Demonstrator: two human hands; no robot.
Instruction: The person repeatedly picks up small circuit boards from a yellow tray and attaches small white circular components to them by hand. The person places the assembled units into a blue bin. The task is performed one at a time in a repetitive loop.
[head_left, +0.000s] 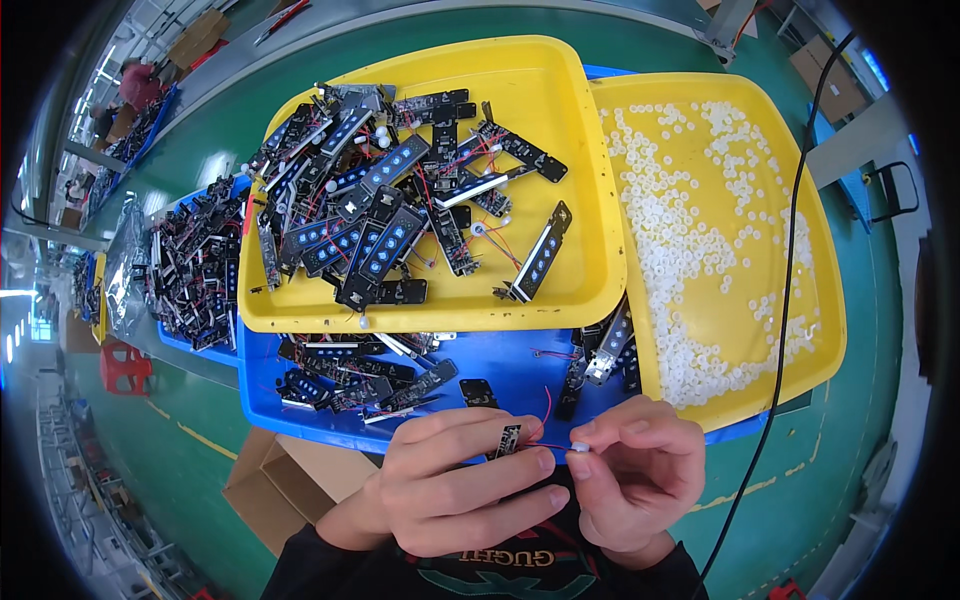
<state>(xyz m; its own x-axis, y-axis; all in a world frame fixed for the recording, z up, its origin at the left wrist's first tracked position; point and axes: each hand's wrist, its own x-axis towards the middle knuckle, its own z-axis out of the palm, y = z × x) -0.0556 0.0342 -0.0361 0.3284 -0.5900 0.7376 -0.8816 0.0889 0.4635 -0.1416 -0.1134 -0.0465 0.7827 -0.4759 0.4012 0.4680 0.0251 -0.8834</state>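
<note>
My left hand [445, 485] is closed round a small black circuit board [508, 440], and most of the board is hidden behind the fingers. Thin red wires [547, 405] come out beside that hand and stretch towards the right. Between the thumb and forefinger of my right hand [640, 480] is a small round white part [579, 447], where a red wire seems to end. Both hands are close together over the near edge of a blue tray [500, 365].
Boards with wires [370, 210] are heaped in a yellow tray [560, 310]. Many small white rings [690, 290] lie in another yellow tray [822, 350] at right. More boards [195, 260] fill a bin at left. A black cable [790, 230] hangs at right; a cardboard box [275, 490] stands below.
</note>
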